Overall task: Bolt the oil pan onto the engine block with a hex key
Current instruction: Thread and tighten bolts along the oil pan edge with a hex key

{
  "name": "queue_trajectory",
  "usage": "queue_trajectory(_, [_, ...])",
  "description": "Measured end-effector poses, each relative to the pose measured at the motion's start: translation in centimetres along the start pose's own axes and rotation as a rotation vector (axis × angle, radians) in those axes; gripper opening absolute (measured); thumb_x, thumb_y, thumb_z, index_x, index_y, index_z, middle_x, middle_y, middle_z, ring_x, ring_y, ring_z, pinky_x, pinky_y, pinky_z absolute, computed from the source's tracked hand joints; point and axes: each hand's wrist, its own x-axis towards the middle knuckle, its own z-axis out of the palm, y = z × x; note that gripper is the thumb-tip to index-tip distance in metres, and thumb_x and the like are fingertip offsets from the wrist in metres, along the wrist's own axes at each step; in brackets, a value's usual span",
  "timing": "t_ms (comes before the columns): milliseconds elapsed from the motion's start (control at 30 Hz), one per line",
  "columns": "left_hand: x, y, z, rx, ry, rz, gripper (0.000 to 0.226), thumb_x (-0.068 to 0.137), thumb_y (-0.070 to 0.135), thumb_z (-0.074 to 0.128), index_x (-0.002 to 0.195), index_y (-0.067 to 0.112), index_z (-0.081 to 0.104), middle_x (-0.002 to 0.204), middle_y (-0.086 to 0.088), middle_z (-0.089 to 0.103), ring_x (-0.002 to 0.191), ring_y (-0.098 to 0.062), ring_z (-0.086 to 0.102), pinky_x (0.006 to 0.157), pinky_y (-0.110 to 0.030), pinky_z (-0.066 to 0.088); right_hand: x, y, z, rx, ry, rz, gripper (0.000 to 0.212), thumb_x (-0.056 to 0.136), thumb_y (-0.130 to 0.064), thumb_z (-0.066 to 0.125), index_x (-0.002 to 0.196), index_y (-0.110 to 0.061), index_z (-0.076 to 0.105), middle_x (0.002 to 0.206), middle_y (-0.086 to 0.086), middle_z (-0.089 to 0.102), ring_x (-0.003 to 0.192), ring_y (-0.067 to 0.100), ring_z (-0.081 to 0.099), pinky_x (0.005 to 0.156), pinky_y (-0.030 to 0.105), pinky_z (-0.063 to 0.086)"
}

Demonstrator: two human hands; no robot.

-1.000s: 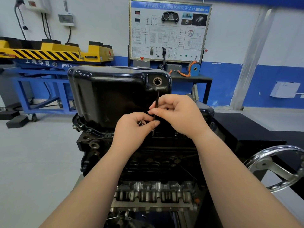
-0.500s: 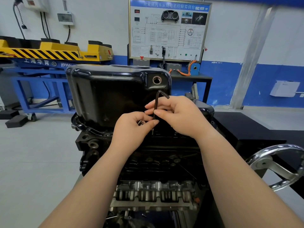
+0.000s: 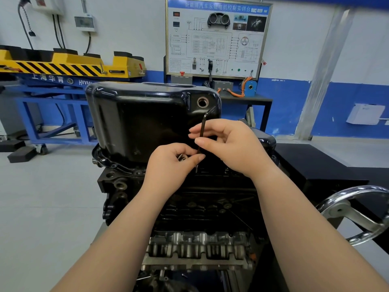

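1. Pan (image 3: 136, 123): black, glossy, sits on the block (image 3: 189, 207) with its flange (image 3: 117, 165) down. Judged rigid and fairly heavy, with slick walls; best gripped at the flange edge.
2. Key (image 3: 203, 125): thin, stiff, L-shaped, upright just in front of the pan's near wall, short arm on top.
3. Right hand (image 3: 231, 148): thumb and fingertips pinch the key's long shaft mid-length.
4. Left hand (image 3: 168, 165): fingers curled round small silver bolts (image 3: 182, 157), fingertips near the key's lower end. Cannot tell if the tip is seated.
5. Bolts judged light and easily dropped into the block; keep them cupped.
6. Final tightening likely needs leverage from the short arm.
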Motion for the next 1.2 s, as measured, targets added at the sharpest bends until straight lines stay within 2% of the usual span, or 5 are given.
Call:
queue_trajectory(200, [-0.04,0.03,-0.01,0.008,0.004,0.005,0.016,0.077,0.031,0.073,0.068,0.039,0.063,0.056,0.026,0.056,0.055,0.008,0.051,0.051,-0.004,0.038,0.28,0.12,-0.27,0.033,-0.039,0.057,0.017,0.087,-0.006,0.063,0.095,-0.019,0.071,0.088,-0.008,0.072,0.086,-0.003,0.067,0.071,0.01,0.05])
queue_trajectory(400, [-0.04,-0.01,-0.05,0.03,-0.011,0.017,0.013,0.075,0.034,0.073,0.068,0.04,0.064,0.06,0.028,0.057,0.059,0.007,0.052,0.055,-0.006,0.038,0.24,0.41,0.38,-0.011,0.095,0.061,0.009,0.077,-0.017,0.076,0.084,-0.012,0.072,0.064,-0.008,0.066,0.044,-0.004,0.049,0.05,0.006,0.037])
queue_trajectory(600, [-0.02,-0.15,-0.11,0.026,-0.021,0.001,0.012,0.076,0.033,0.072,0.069,0.037,0.064,0.06,0.029,0.058,0.06,0.009,0.053,0.055,-0.005,0.038,0.16,0.27,0.08,-0.044,0.047,0.027,0.013,0.082,-0.02,0.07,0.094,-0.026,0.069,0.085,-0.01,0.071,0.042,0.001,0.04,0.051,0.012,0.036])
queue_trajectory(867, [0.03,-0.18,-0.1,0.029,-0.029,-0.012,0.01,0.076,0.034,0.072,0.071,0.038,0.065,0.057,0.029,0.056,0.056,0.009,0.051,0.052,-0.004,0.036,0.25,0.11,-0.09,0.032,0.017,0.04,0.019,0.083,-0.011,0.069,0.097,-0.024,0.068,0.076,-0.007,0.073,0.077,-0.004,0.067,0.078,0.014,0.05])
queue_trajectory(1200, [-0.06,-0.17,-0.11,0.037,-0.019,0.002,0.011,0.076,0.032,0.073,0.07,0.037,0.065,0.06,0.023,0.06,0.062,0.007,0.054,0.055,-0.005,0.038,0.08,0.19,0.13,0.002,0.041,0.036,0.016,0.081,-0.014,0.072,0.096,-0.018,0.069,0.08,-0.005,0.072,0.041,0.0,0.041,0.049,0.008,0.035])
